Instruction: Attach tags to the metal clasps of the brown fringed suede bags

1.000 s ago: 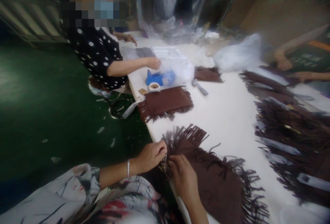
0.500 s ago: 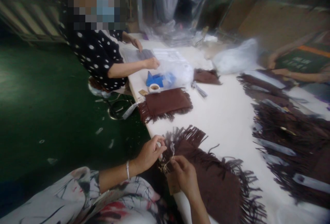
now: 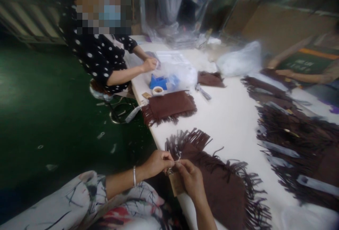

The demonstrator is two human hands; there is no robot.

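Note:
A folded brown fringed scarf (image 3: 222,187) lies at the near edge of the white table. Above its left corner, my left hand (image 3: 156,164) and my right hand (image 3: 192,180) meet, fingertips nearly touching. Both are closed in a pinch on a thin pale tag string (image 3: 178,158). Below the fingers hangs a tan cardboard hang tag (image 3: 177,185), partly hidden by my right hand. Something small and metallic-looking (image 3: 169,170) shows under my left fingertips, too blurred to name.
Another folded brown scarf (image 3: 172,106) lies farther up the table (image 3: 227,117), beside a tape roll (image 3: 158,91) and a blue object (image 3: 158,82). A co-worker in polka dots (image 3: 92,57) handles clear plastic. Piled scarves (image 3: 299,134) cover the right side, near another person's arms (image 3: 304,76).
My left hand has moved down and right, from apart with loosely curled fingers to pinching the string beside my right hand. The co-worker's hands have come together over the plastic.

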